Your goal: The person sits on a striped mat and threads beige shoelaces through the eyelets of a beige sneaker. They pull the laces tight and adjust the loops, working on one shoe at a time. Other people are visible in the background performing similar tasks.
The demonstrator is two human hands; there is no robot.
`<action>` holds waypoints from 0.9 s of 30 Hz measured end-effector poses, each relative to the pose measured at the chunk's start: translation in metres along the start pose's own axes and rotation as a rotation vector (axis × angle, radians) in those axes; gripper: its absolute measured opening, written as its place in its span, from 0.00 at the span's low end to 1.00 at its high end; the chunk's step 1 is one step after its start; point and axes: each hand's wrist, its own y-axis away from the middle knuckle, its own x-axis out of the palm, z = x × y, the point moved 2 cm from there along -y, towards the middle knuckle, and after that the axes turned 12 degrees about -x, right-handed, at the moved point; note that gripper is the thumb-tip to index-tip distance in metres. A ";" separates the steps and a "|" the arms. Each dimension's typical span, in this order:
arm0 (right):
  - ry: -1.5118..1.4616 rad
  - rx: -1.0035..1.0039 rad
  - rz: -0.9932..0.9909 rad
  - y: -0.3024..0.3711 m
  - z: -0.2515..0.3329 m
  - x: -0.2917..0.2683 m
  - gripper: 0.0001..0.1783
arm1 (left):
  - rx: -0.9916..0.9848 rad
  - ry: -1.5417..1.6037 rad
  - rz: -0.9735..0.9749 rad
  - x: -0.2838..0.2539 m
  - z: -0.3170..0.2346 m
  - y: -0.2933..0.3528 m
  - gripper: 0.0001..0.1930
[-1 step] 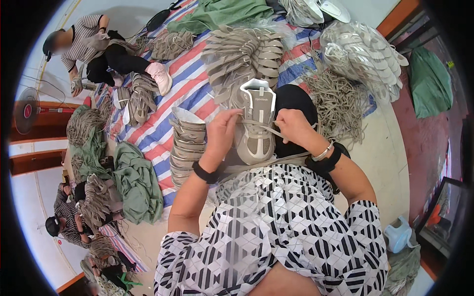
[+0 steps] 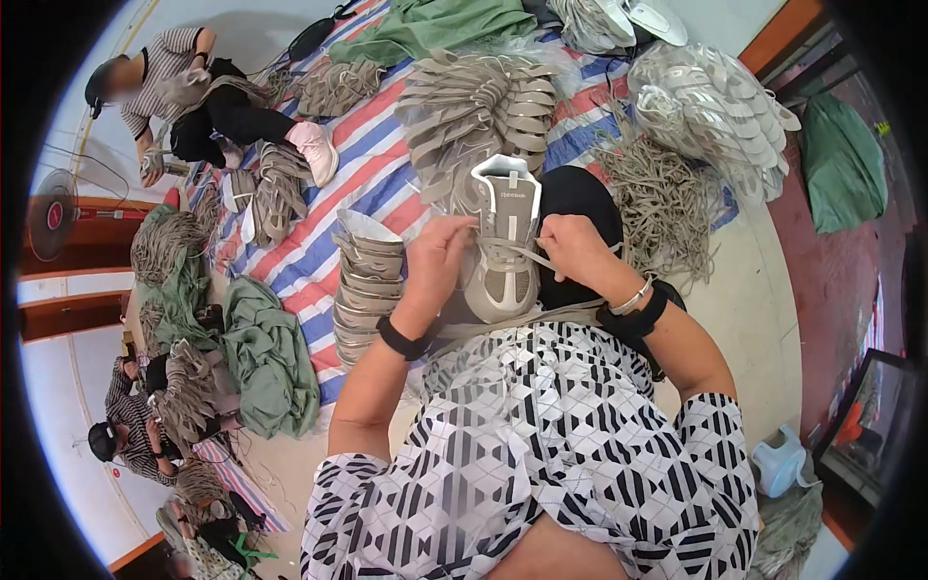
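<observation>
A beige and grey sneaker upper (image 2: 502, 293) rests against my lap, its mesh toe toward me and its white-edged collar away from me. A flat beige shoelace (image 2: 515, 247) runs across its throat between my hands. My left hand (image 2: 440, 259) is closed at the upper's left side, pinching the lace by the eyelets. On the right, my right hand (image 2: 576, 249) is closed round the lace, which shows between its fingers. The left fingertips are partly turned from view, and the tip of the lace there is hidden.
Beyond the upper lies a fanned pile of uppers (image 2: 478, 97). A nested stack of uppers (image 2: 368, 290) stands left, a heap of laces (image 2: 667, 198) right. Plastic-wrapped uppers (image 2: 710, 106) lie far right on the striped sheet (image 2: 372, 150). Co-workers sit at the left.
</observation>
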 end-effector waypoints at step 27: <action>-0.245 -0.042 0.028 -0.007 -0.006 -0.006 0.06 | -0.215 -0.076 0.351 -0.004 0.008 -0.016 0.14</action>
